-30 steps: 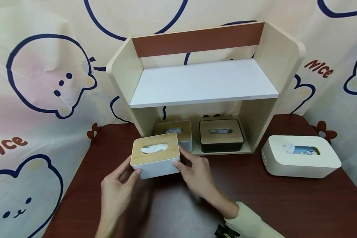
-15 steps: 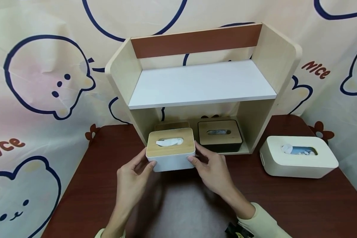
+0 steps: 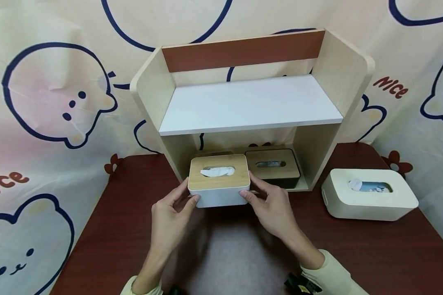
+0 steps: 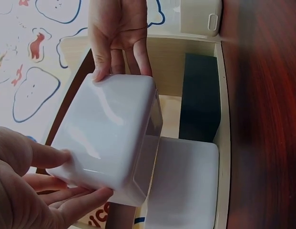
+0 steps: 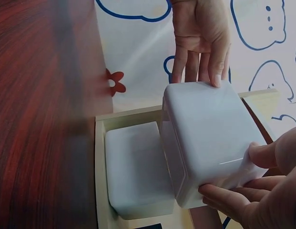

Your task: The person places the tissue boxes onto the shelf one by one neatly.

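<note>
A white tissue box with a light wooden lid is held up between both hands, in front of the shelf unit's lower compartment. My left hand grips its left end, the thumb near the front corner. On the opposite end, my right hand grips it the same way. Both wrist views show the plain white front of the tissue box. A similar white tissue box stands in the compartment behind it, almost hidden in the head view. Right of that sits a black tissue box with a wooden lid.
The wooden shelf unit has a white upper shelf just above and behind the held box. A longer white tissue box stands on the dark red-brown table at the right. Patterned cloth hangs behind.
Both hands have carried the tissue box right and slightly upward, levelling it from a tilt. It now covers nearly all of the white box behind it.
</note>
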Demonstrator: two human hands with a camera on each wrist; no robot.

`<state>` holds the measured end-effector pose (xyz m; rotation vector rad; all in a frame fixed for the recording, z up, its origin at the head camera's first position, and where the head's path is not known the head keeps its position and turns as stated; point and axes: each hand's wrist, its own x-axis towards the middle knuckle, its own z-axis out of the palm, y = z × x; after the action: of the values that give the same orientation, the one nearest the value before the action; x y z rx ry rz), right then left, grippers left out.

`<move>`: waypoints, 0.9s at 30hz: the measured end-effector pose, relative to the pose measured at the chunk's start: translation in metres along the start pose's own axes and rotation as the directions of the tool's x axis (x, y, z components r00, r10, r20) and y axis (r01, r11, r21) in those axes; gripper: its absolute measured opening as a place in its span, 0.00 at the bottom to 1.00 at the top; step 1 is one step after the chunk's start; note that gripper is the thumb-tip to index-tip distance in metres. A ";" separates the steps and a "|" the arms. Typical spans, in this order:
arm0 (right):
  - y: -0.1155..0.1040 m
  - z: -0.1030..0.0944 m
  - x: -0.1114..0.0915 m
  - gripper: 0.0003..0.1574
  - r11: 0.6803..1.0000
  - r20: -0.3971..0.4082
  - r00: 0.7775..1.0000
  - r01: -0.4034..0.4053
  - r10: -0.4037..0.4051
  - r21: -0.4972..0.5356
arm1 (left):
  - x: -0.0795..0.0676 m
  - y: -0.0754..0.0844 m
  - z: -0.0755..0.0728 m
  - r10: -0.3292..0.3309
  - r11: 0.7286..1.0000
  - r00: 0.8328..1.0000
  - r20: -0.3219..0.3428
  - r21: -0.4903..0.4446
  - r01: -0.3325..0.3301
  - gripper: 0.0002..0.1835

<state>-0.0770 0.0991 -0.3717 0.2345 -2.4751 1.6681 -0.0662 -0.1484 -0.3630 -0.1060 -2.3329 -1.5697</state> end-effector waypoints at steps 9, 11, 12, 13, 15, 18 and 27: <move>-0.001 -0.003 0.000 0.39 1.000 0.000 1.000 -0.020 0.020 -0.014 | 0.000 0.002 0.000 -0.011 1.000 1.000 0.004 0.017 0.011 0.32; -0.001 -0.004 0.001 0.39 1.000 -0.001 1.000 -0.017 0.017 -0.019 | 0.000 0.001 0.000 -0.012 1.000 1.000 0.002 0.012 0.012 0.32; -0.001 -0.004 0.001 0.39 1.000 -0.002 1.000 -0.016 0.016 -0.017 | 0.000 0.001 0.000 -0.008 1.000 1.000 0.001 0.007 0.008 0.32; -0.001 -0.004 0.001 0.39 1.000 -0.003 1.000 -0.014 0.014 -0.020 | -0.001 0.001 0.000 -0.008 1.000 1.000 0.000 0.003 0.008 0.32; -0.001 -0.004 0.001 0.39 1.000 -0.003 1.000 -0.008 0.008 -0.024 | -0.001 0.002 0.000 -0.005 1.000 1.000 0.000 0.003 0.005 0.32; -0.005 -0.005 0.001 0.39 0.999 0.003 1.000 -0.002 0.002 -0.033 | -0.002 0.004 -0.002 -0.009 1.000 1.000 -0.006 0.004 0.009 0.32; -0.018 -0.010 0.001 0.38 0.998 0.007 0.998 0.063 -0.062 -0.032 | -0.004 0.016 -0.013 0.030 0.999 0.999 -0.024 -0.026 -0.030 0.33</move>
<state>-0.0735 0.1017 -0.3510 0.3101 -2.4705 1.6037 -0.0553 -0.1536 -0.3451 -0.1270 -2.2828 -1.5789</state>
